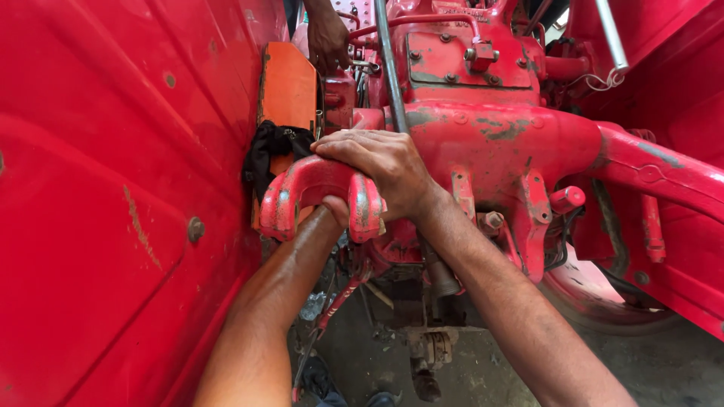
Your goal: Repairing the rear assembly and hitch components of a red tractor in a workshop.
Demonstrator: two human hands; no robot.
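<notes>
Right hand: the right hand (381, 169) lay palm-down over the top of the red forked link (320, 197), near the middle of the frame, its fingers together and curled over the casting toward the left.
Left hand: the left hand (332, 213) came up from below between the two prongs of the fork; only the knuckle end showed, so I cannot tell whether its fingers were apart or closed on anything.
Forked link: it sat just left of centre, against the red axle housing (498, 143), its two worn prongs pointing down and toward the camera.
Doing it well: in my judgement, the top hand should have kept the link steady while the lower hand worked in the gap, and the fingers should have stayed clear of where prong met housing (a pinch point, by the look of it).
Another person: a second person's hand (328, 38) was at the upper centre, on small fittings beside the orange box.
Containers: the orange box (285, 94), upper left of centre, was closed, contents hidden; a black cloth (270, 151) hung at its lower edge.
Surroundings: a red fender (113, 188) filled the left of the frame; a grey rod (391, 68) ran down at the top centre.
</notes>
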